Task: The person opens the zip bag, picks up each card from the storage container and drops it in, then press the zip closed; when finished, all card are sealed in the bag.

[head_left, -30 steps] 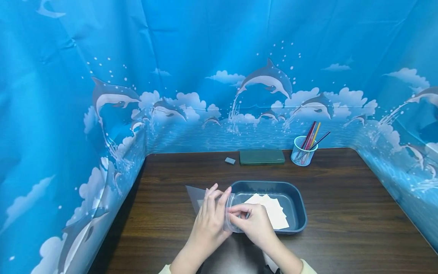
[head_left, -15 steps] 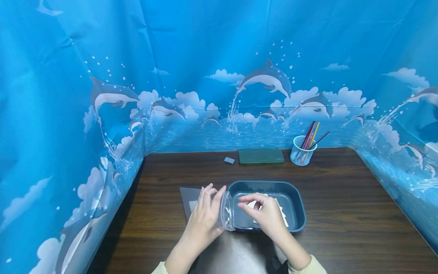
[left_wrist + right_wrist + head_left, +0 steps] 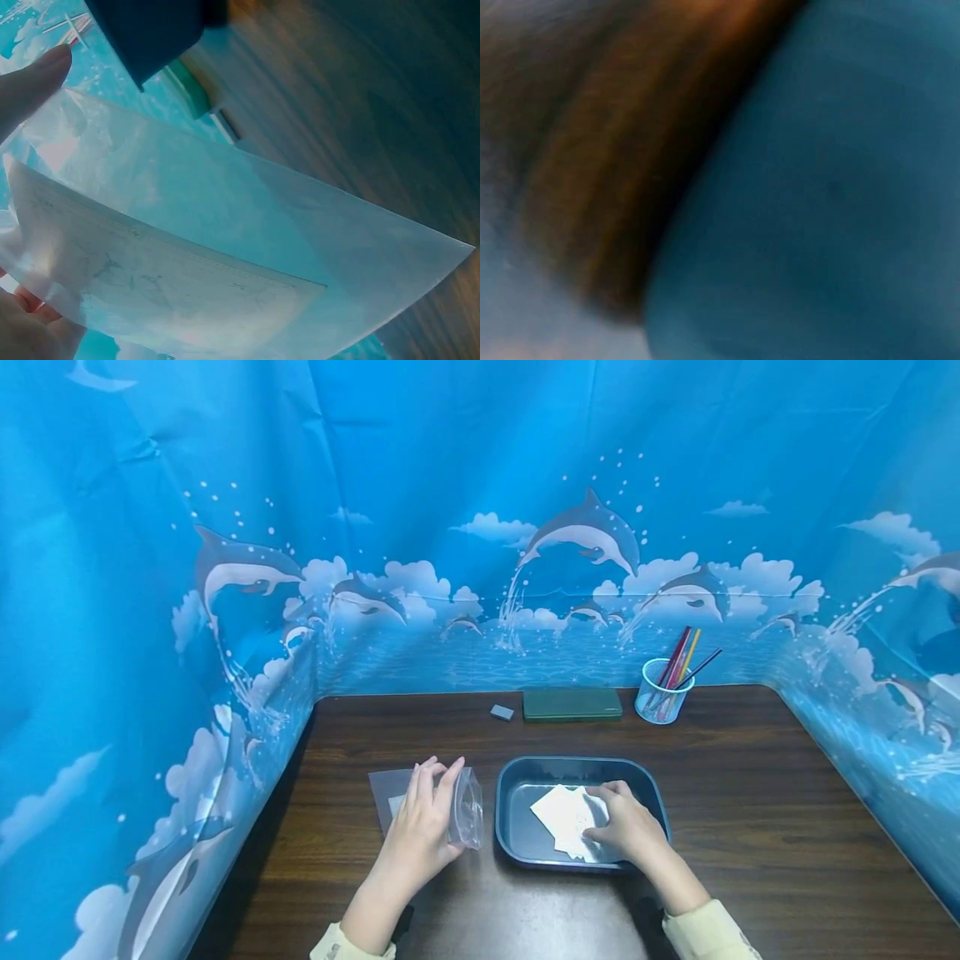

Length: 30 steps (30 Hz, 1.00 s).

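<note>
Your left hand grips the clear bag, left of the tray; white sheet inside. Your right hand is spread at white cards in the tray.

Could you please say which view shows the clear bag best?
Left wrist: the clear bag looms large, pale sheet visible inside. The head view shows it smaller, partly behind the left hand; the right wrist shows none.

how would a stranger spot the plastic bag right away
Find the dark wooden table, then the dark blue tray on it. Just to the tray's left, the left hand holds the plastic bag. Unlike the opaque tray, the bag is see-through, with a pale sheet showing inside.
</note>
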Available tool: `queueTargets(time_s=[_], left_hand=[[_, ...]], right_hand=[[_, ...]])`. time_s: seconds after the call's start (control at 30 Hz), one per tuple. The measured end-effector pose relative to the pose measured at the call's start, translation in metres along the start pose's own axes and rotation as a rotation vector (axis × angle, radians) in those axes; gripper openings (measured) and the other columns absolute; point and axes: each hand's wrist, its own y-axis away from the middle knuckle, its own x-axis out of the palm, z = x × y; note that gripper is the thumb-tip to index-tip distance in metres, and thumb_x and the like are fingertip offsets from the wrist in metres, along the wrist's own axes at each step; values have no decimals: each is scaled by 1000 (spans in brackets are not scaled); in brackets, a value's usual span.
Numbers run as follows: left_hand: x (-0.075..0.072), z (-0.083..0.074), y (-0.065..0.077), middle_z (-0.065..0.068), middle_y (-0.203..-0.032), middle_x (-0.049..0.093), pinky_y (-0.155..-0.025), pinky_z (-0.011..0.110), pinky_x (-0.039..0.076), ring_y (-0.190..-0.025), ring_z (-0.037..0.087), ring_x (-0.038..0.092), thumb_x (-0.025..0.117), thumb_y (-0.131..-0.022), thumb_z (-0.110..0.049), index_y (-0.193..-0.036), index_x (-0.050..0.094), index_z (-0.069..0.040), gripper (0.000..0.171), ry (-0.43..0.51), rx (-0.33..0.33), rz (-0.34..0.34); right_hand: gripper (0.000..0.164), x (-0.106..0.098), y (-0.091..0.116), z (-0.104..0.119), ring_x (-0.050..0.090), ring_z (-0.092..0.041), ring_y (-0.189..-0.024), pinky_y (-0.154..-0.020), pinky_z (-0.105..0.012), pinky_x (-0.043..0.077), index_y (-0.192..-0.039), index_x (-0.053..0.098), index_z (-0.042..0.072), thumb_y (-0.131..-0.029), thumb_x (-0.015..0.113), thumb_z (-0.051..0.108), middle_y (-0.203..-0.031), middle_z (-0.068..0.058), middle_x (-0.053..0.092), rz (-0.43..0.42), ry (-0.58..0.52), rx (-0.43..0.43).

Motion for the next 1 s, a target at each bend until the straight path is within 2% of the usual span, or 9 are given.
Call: queueTargets(time_s=[0.13,0.23,0.37,0.53,0.77,1.0], left_hand=[[4,3,0,18,-128,42,-112,46,24,-135,37,31,98,-42,-17,-147,34,-7,123,14,-5,16],[7,6,0,19,-128,42,-113,45,23,-135,36,31,98,-42,-17,-147,35,-7,123,7,-1,12],[8,7,0,18,-127,43,-113,44,22,-135,36,31,98,-42,-18,-146,36,-7,122,3,4,0],[9,5,1,18,-126,43,-113,45,22,-134,37,31,98,-41,-17,-146,36,-6,122,15,12,0],[9,6,1,19,-127,43,-113,45,22,-134,36,31,98,-41,-18,-146,36,-6,123,20,14,-1],[9,7,2,17,-127,42,-113,45,24,-135,35,30,98,-42,-19,-147,35,-7,123,18,2,9]], right_hand=[[72,5,-1,-5,60,-34,-97,-73,-50,55,-131,59,8,-66,89,20,-126,-20,49,32,12,19],[74,7,-3,-7,60,-31,-92,-71,-48,55,-131,58,9,-65,89,21,-124,-19,49,53,16,20],[75,6,-6,-7,57,-24,-78,-65,-41,54,-132,57,9,-65,90,20,-119,-18,48,77,9,2],[79,5,-9,-6,48,-19,-63,-53,-31,45,-133,57,9,-63,91,22,-108,-15,45,109,-13,11],[78,3,-13,-9,47,-20,-63,-50,-29,42,-129,59,12,-60,92,28,-100,-13,45,62,19,5],[72,3,-13,-10,50,-21,-66,-52,-30,46,-123,59,15,-61,92,28,-105,-13,48,20,6,6]])
